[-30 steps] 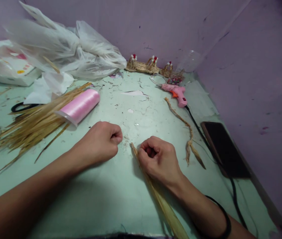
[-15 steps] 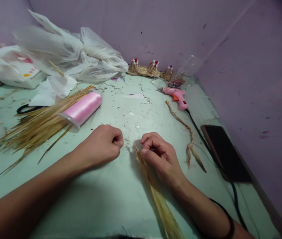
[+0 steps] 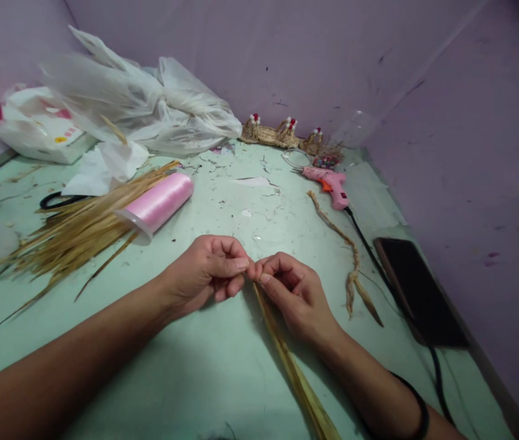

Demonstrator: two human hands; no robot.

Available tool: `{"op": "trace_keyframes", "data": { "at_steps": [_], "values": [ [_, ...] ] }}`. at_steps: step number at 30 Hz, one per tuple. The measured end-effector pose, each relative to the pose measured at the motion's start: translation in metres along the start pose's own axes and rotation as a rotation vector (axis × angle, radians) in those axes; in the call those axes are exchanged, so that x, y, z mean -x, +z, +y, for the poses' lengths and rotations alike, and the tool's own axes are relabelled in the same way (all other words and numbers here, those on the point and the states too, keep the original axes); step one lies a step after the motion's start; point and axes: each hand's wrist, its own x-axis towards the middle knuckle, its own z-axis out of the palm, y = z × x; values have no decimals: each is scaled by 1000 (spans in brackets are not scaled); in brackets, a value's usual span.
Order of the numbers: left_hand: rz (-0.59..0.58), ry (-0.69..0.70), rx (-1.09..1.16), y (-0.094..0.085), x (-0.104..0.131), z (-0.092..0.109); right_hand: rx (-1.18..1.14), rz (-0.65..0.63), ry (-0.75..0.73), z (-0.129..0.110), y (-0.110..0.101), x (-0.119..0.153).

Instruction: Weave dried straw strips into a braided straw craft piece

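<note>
Where the dry strips lie: in a messy pile on the left of the green table, with a pink spool against the pile's right side.
Left hand: to the right of the spool and closer to the person. The thumb presses on the pointing finger. The tips hide what is between them, so I cannot tell if they pinch anything.
Long strip: its top end is right where the fingertips of both hands meet. From just under them it slants down to the right and out of sight at the bottom.
Right hand: thumb and pointing finger pinch the strip's top end, and the other fingers curl. The rest of the strip runs along this hand's left side.
Pink glue gun: far back, well apart from both hands.
Twisted strip: to the right of the right hand, not touching it.
Phone: flat at the right edge.
</note>
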Motion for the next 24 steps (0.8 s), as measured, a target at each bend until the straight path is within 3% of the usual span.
{"op": "trace_keyframes", "data": {
  "at_steps": [6,13,16,21,24],
  "values": [
    [21,52,-17,4,-4,-4,290,20,-122,5,2,5],
    [59,88,-32,3,-1,1,389,63,-143,9,-3,7],
    [69,133,-4,1,1,1,315,97,-67,8,-4,4],
    [-80,95,20,0,-2,-4,9,152,38,-6,3,-3],
    [-89,112,47,-1,-4,-4,-136,62,194,-12,2,-6]
  ]
}}
